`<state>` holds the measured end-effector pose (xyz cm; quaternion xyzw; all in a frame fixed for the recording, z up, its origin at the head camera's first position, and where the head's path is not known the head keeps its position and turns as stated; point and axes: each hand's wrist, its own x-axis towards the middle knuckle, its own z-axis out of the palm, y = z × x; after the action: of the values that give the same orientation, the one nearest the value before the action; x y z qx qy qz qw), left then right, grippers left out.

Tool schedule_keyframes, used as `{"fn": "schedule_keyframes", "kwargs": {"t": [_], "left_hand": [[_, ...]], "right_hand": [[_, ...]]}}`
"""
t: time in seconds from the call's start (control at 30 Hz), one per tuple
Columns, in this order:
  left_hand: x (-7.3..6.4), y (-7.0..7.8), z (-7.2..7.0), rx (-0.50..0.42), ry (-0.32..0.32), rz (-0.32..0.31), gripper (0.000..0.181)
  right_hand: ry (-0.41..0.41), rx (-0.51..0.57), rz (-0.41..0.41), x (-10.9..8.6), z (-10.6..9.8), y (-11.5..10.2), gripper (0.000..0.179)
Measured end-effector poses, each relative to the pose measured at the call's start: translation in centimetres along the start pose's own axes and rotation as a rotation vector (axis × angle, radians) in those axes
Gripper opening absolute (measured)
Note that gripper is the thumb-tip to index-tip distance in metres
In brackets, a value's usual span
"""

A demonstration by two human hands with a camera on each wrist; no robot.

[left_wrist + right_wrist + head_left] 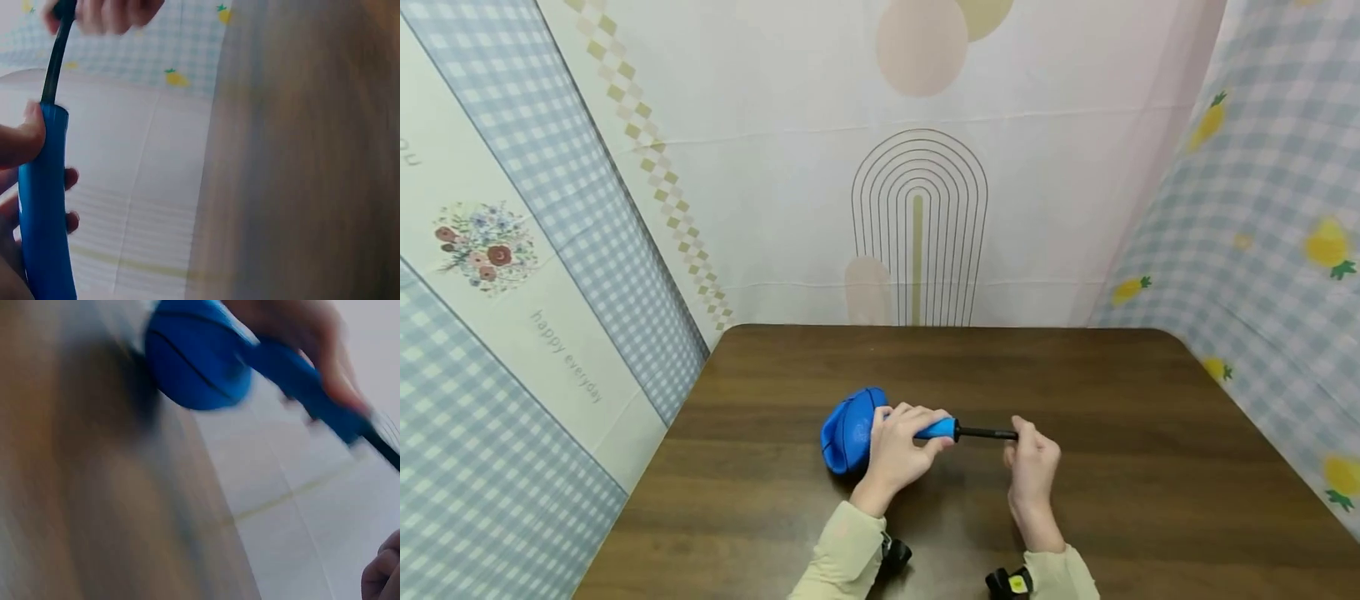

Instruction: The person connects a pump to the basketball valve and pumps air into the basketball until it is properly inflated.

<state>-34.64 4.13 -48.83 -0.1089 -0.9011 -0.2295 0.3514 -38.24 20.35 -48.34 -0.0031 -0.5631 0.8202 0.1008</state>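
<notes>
A blue ball (pixel 850 429) with black seam lines sits on the table, its left side dented inward. My left hand (pixel 897 450) grips the blue barrel of a hand pump (pixel 937 429), just right of the ball. In the right wrist view the barrel (pixel 300 387) points at the ball (pixel 190 359) and its end meets it; the exact joint is blurred. From the barrel a black rod (pixel 988 433) extends to the right. My right hand (pixel 1033 467) holds the rod's far end with curled fingers, which hide the handle. The left wrist view shows the thumb along the barrel (pixel 47 206).
The brown wooden table (pixel 760 525) has rounded far corners. Behind it hangs a pale printed cloth (pixel 790 208), with checked cloths (pixel 1247 292) at the sides. A black wrist camera (pixel 895 557) is strapped at each sleeve.
</notes>
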Motion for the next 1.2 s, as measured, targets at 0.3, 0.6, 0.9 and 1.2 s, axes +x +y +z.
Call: {"fn": "schedule_keyframes", "kwargs": {"t": [0.3,0.6,0.9,1.2], "left_hand": [[0.0,1.1,0.7,-0.048,-0.024,0.001,0.031],[0.0,0.8,1.0,-0.021,-0.013,-0.022,0.029],[0.2,0.4,0.2,-0.063,-0.044,-0.01,0.03],[-0.1,0.4,0.6,-0.065,-0.072,0.027,0.03]], "right_hand": [[-0.072,-0.228,0.037,-0.2,-0.3,0.3,0.053],[-0.047,0.057,0.102,-0.5,0.0,0.7,0.051],[-0.022,-0.034,0.069,-0.1,-0.7,0.2,0.056],[-0.087,-0.017,0.145,-1.7,0.6,1.1,0.046]]}}
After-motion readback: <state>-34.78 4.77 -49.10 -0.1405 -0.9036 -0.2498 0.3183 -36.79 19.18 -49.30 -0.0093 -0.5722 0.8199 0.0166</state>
